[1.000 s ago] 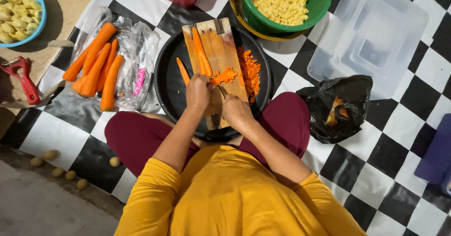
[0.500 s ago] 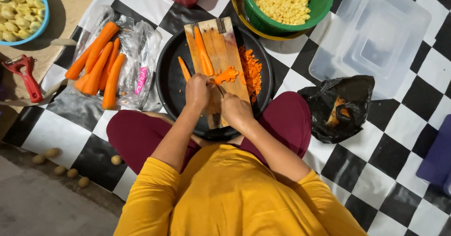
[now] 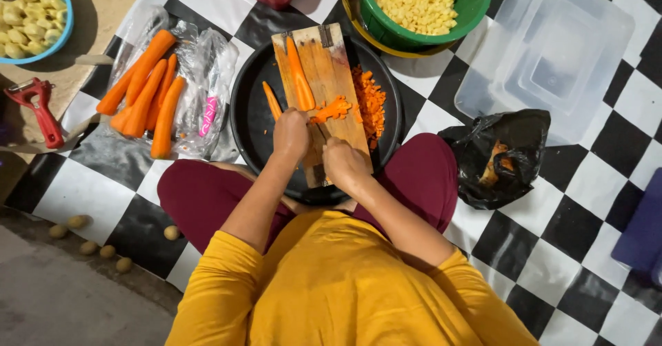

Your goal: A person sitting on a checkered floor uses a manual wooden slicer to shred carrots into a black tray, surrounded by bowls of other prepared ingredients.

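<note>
Chopping underway: left hand (image 3: 291, 134) pinning carrot pieces (image 3: 329, 109) on wooden cutting board (image 3: 324, 77) inside black round tray (image 3: 252, 122); right hand (image 3: 343, 163) closed, presumably around a knife, blade hidden. Next, likely feeding peeled carrot half (image 3: 299, 76) forward.

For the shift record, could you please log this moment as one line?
left hand steadies carrot on cutting board | right hand beside it, tool hidden | chopped carrot in black pan

A worn wooden cutting board (image 3: 323, 77) lies in a matt black tray (image 3: 249, 122) beside crinkled glossy plastic bags (image 3: 207, 91).
</note>
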